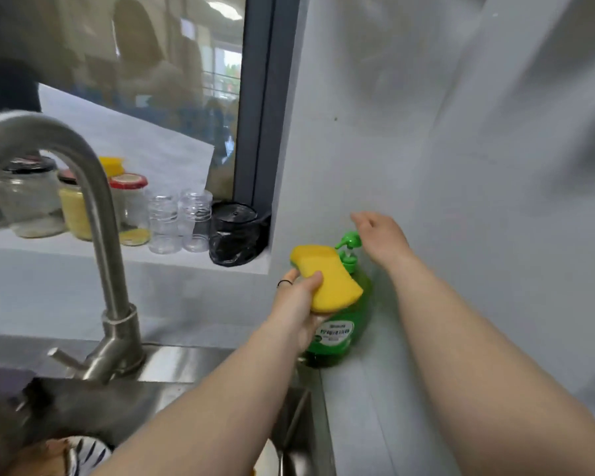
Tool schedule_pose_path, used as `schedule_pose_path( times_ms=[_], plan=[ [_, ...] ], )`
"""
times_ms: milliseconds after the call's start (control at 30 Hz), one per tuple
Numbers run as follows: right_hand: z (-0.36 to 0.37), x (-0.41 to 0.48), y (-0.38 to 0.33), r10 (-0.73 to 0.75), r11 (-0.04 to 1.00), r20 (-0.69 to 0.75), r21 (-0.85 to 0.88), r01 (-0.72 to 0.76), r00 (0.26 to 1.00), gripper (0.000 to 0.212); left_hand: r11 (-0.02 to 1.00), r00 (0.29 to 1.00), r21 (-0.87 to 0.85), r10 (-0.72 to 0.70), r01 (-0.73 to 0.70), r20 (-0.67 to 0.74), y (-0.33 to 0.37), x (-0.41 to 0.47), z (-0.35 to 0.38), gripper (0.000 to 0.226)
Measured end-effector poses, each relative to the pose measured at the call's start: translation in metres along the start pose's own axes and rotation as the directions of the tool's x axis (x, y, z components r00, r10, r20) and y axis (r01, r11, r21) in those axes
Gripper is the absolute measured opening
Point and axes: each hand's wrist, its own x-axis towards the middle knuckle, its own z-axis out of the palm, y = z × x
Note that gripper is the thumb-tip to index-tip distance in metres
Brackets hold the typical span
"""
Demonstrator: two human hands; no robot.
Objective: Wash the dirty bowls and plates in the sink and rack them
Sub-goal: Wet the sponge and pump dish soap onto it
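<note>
Dishes (83, 455): 1 striped piece shows at the bottom edge, down in the sink (145, 403), below-left of both hands and well apart from them. Left hand (298, 304) grips the yellow sponge (327, 280), thumb on top. The sponge's long axis slants toward the soap bottle (337, 334), which stands upright on the counter (358, 424). Right hand (382, 238) is empty, fingers relaxed, just beside the pump head (349, 240); I cannot tell whether they touch. Spout points left, at the sponge. My judgement: the right hand is nearer the pump, so it should press.
</note>
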Motion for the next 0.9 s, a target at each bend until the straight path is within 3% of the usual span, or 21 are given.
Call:
schedule_pose_path(
  times_ms=[67, 233, 500, 900],
  plan=[
    [0.007, 0.006, 0.007, 0.027, 0.999, 0.049, -0.021, -0.026, 0.998, 0.029, 1.000, 0.999, 0.002, 0.023, -0.023, -0.042, 0.002, 0.015, 0.008, 0.051],
    [0.022, 0.005, 0.016, 0.034, 0.993, -0.078, 0.118, -0.025, 0.996, 0.023, 0.997, 0.996, 0.031, 0.068, -0.067, -0.049, 0.000, 0.035, 0.014, 0.052],
    [0.029, -0.001, 0.019, 0.053, 0.976, -0.134, 0.217, -0.023, 0.990, 0.021, 0.999, 0.998, -0.008, 0.054, -0.054, -0.032, -0.005, 0.038, 0.006, 0.051],
    [0.036, -0.007, 0.022, 0.082, 0.972, -0.128, 0.231, -0.051, 0.988, 0.021, 0.998, 0.999, -0.033, 0.053, -0.053, -0.002, -0.005, 0.036, 0.005, 0.047]
  ],
)
